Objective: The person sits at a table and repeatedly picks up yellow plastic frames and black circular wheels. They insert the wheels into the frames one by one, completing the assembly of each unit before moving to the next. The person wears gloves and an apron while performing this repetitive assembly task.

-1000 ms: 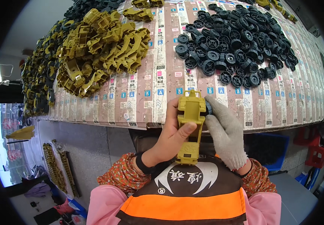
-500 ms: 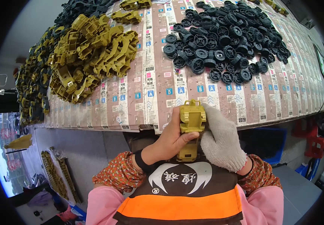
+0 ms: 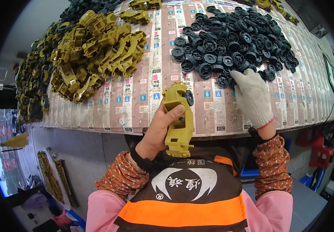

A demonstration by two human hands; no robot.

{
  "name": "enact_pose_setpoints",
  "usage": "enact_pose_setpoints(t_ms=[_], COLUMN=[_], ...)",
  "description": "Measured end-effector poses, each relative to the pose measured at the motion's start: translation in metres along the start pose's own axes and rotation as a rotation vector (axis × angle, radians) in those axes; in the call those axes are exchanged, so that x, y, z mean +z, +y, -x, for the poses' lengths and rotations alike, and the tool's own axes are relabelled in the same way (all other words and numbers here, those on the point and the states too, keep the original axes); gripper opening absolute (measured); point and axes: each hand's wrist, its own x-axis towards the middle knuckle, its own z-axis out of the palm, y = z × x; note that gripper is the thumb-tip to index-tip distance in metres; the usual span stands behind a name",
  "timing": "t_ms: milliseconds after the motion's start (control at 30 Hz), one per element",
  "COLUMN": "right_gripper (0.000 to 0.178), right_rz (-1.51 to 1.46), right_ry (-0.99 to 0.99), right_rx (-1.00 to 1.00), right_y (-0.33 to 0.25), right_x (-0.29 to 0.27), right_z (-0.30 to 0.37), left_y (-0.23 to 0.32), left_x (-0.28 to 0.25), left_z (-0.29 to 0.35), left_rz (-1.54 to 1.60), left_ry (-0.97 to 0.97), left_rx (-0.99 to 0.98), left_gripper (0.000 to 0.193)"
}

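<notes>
The olive toy truck body (image 3: 178, 118) sat upright in your bare left hand (image 3: 157, 133), held just in front of your chest and over the near edge of the table (image 3: 136, 104). Your fingers wrapped around its left side and your thumb (image 3: 173, 112) pressed across the middle of it, so the hand was closed firmly on the part. One black wheel (image 3: 189, 98) was already fitted at the upper right of the body, near its far end.

Your right hand (image 3: 253, 96), in a white knitted glove, lay well apart from the truck body, out at the near edge of the heap of black wheels (image 3: 232, 42). Its fingers were curled down onto the wheels at the heap's rim and touching them; you could not tell from this view whether a wheel was pinched between them, because the glove's back hid the fingertips.

The table was covered with printed cardboard sheets laid side by side. To the left of the truck body, farther back, a pile of olive plastic frames (image 3: 97, 58) was spread across the cover, and beyond it along the left edge ran a darker stack of assembled parts (image 3: 31, 85). A few more olive pieces (image 3: 140, 11) lay at the far edge. You wore an orange and black vest (image 3: 186, 201) over pink and patterned sleeves.
</notes>
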Motion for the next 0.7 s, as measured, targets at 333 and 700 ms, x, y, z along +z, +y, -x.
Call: enact_pose_setpoints(t_ms=[333, 700], right_gripper=[0.018, 0.036], right_rz=[-0.6, -1.078], right_ry=[-0.041, -0.194], right_rx=[0.134, 0.21], right_y=[-0.045, -0.111], right_x=[-0.008, -0.011], right_z=[0.028, 0.072], left_y=[-0.004, -0.009], left_x=[0.005, 0.013], left_z=[-0.003, -0.007], left_rz=[0.099, -0.074], left_ry=[0.099, 0.164], left_rx=[0.166, 0.367], left_gripper=[0.039, 0.038])
